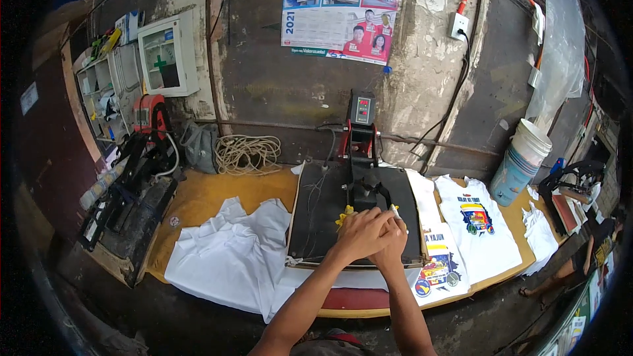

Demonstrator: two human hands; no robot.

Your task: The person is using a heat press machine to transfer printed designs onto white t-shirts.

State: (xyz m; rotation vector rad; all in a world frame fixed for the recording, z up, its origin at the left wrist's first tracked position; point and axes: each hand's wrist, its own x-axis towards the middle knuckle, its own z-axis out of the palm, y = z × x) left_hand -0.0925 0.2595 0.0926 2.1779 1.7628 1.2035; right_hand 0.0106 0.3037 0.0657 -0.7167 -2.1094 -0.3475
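Observation:
A black heat press (320,207) with a flat square top plate stands on the table before me. Yellow and white wrapping (345,213) shows at the ends of its handle. My left hand (357,233) is closed over the handle, its fingers overlapping my right hand (394,244), which is also closed there. Most of the handle is hidden under both hands. White cloth sticks out from below the plate's front edge. To the left lies a crumpled white shirt (227,257); to the right are two printed white shirts (486,250) (440,267).
A second heat press (125,224) stands at the far left. Coiled rope (247,153) and a grey bag (200,148) sit along the wall. A tilted bucket (521,165) is at the back right. Cables hang near a wall outlet (459,26). At far right, another person's leg (560,277) shows.

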